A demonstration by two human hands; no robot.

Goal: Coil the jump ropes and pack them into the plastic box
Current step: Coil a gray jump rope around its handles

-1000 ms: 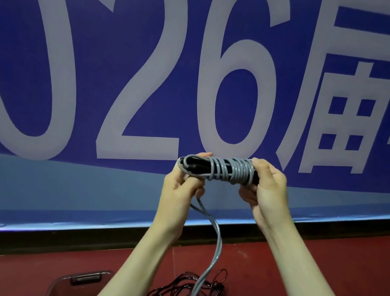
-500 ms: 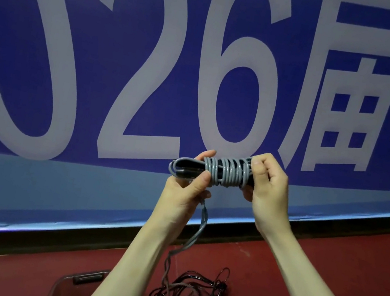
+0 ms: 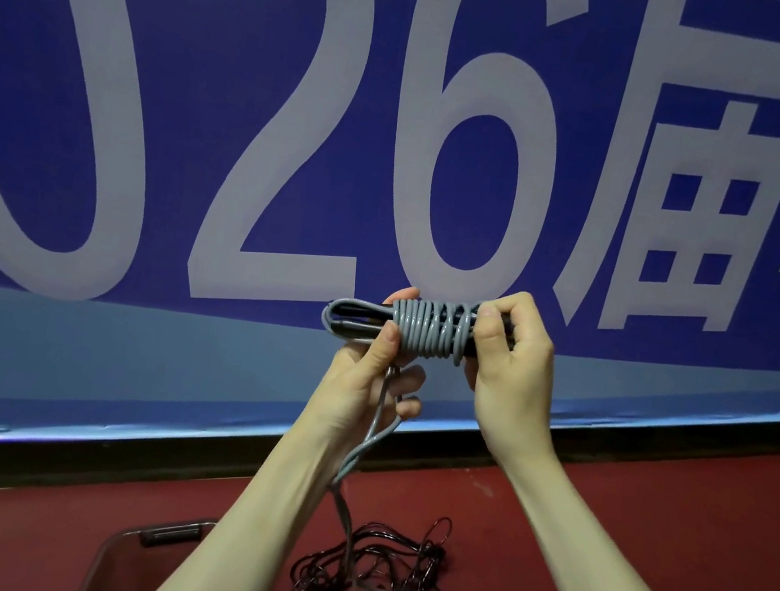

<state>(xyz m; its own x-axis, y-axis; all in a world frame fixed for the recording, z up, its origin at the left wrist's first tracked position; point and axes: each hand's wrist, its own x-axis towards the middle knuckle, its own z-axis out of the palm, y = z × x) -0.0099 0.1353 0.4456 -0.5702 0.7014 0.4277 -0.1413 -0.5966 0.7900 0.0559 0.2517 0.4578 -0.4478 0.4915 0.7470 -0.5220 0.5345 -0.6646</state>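
Both hands are raised in front of a blue banner [image 3: 97, 113] w/ large pale numerals and characters. Grey jump rope [image 3: 429, 329] is held horizontal between them: cord wound in tight turns round the black handles, w/ a folded loop end sticking out to the left. Left hand [image 3: 369, 385] grips the bundle from below, thumb pressed on the near side of the coils, fingertips showing behind the top edge; lower fingers are curled near the free cord. Right hand [image 3: 510, 368] is closed round the right end of the bundle, fingers curled over the top, thumb on the near face of the last turns. Free cord drops from under the left hand, runs along the left forearm and goes down to the red floor [image 3: 650, 523]. On the floor, below and between the forearms, lies a tangled pile of thin black ropes [image 3: 378, 585]. Left of that pile, a plastic box [image 3: 113, 554] w/ a dark handle at its rim, partly hidden by the left forearm; contents not discernible.
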